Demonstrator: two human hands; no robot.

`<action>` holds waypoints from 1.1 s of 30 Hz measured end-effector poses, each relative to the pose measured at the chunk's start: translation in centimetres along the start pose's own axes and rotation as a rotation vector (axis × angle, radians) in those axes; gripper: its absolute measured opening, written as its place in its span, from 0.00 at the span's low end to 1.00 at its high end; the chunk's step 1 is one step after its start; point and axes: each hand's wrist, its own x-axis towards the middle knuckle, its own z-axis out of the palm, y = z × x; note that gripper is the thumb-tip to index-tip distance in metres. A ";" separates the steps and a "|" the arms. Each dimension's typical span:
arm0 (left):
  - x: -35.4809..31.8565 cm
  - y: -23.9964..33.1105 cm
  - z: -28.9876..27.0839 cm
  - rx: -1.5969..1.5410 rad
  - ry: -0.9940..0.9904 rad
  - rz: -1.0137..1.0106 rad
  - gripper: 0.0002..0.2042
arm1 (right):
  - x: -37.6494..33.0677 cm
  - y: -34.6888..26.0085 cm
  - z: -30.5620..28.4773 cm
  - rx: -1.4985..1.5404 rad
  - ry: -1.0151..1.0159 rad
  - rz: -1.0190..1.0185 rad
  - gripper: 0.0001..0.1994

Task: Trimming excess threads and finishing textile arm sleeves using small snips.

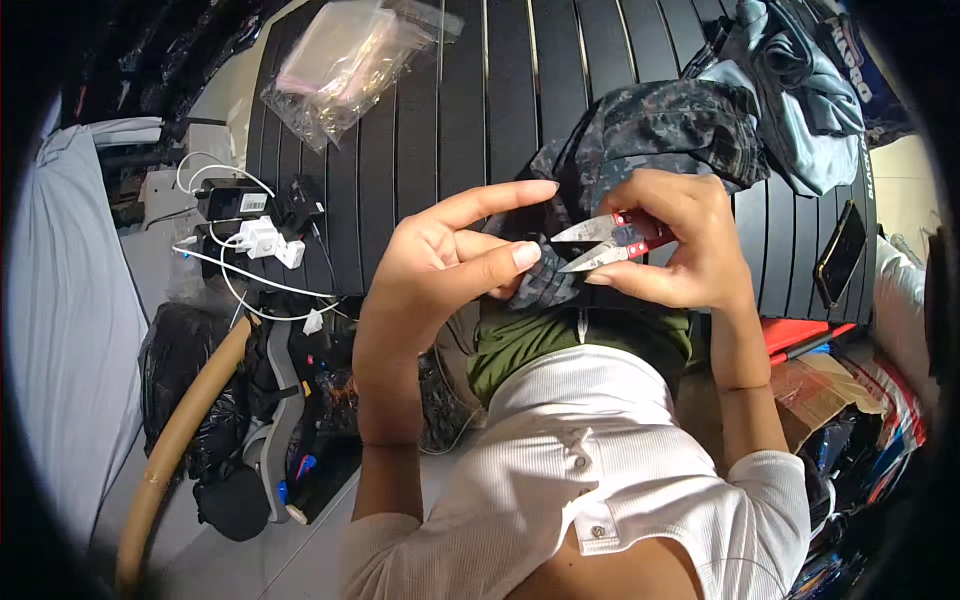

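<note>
My right hand (690, 235) is closed around small thread snips (628, 238) with red-edged grips. Their two pointed blades are apart and face left, toward my other hand. A dark camouflage garment (675, 130) lies bunched on the table, and a fold of it (552, 280) comes down under the blades to the table's near edge. My left hand (450, 255) has its index finger stretched out above this fold. Its thumb and lower fingers close on the fold's left edge; whether a thread is between them is too small to tell.
On the black slatted table (460, 110) lie a clear plastic packet (345, 60), light grey-blue clothing (790, 100) and a phone (840, 252) near the right edge. White chargers with cables (262, 240) sit at the left. A cardboard tube (190, 440) leans below them; an open carton (815, 390) stands lower right.
</note>
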 end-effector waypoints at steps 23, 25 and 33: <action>1.6 0.7 -0.1 0.137 -0.081 -0.129 0.19 | 1.4 -1.5 -0.3 -0.311 -0.218 -0.146 0.22; 1.8 0.6 -0.2 0.144 -0.092 -0.138 0.19 | 1.4 -1.5 -0.3 -0.316 -0.227 -0.138 0.23; 2.4 0.8 0.0 0.178 -0.120 -0.174 0.18 | 1.3 -1.8 -0.4 -0.342 -0.260 -0.114 0.24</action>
